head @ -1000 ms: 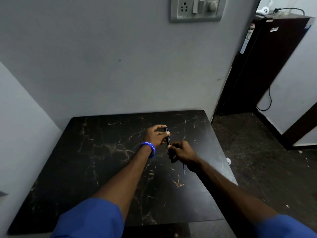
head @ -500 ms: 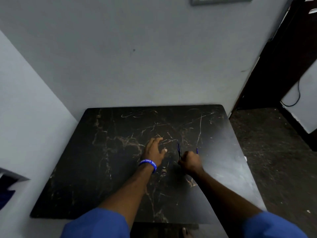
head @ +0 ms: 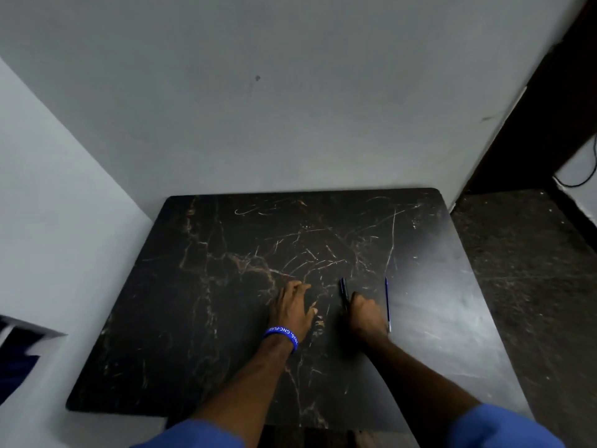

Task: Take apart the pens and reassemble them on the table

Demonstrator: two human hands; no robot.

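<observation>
Here the right hand (head: 366,313) is curled around the dark pen barrel (head: 343,291), which lies on the table (head: 193,318) toward its right edge; the thin blue refill (head: 387,302) lies just beside it. The left hand (head: 292,307) rests spread and empty. Best to set parts down parallel, clear of that edge; the left half has ample room.

Both arms reach forward, side by side, in short blue sleeves. The left hand (head: 292,307) lies flat, palm down, with its fingers spread out and pointing far away. It has a blue band around the wrist. The right hand (head: 365,313) is just to its right, curled up into a loose fist, knuckles up.
</observation>
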